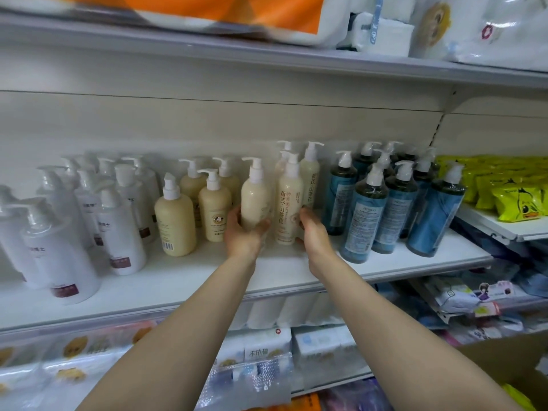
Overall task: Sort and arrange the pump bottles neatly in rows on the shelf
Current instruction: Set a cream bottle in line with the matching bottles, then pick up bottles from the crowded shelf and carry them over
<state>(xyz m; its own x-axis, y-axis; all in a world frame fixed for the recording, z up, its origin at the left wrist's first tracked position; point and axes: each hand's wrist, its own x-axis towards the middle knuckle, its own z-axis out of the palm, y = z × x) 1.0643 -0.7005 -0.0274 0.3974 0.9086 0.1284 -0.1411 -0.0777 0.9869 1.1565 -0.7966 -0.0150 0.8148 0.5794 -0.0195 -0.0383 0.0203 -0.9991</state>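
White pump bottles (118,232) far L on shelf (207,274), then short cream bottles (175,223); L hand (241,232) grips tall cream bottle (255,200) mid-shelf, R hand (314,232) fingers curl round labelled cream bottle (289,203) just beside it; blue bottles (391,209) at R

head view; from above the forearms; facing forward-down; close to shelf (267,271)

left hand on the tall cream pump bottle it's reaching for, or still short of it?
Touching. The head view shows the left hand with fingers curled round the lower body of the tall cream plastic pump bottle, thumb on its left side, no gap visible.
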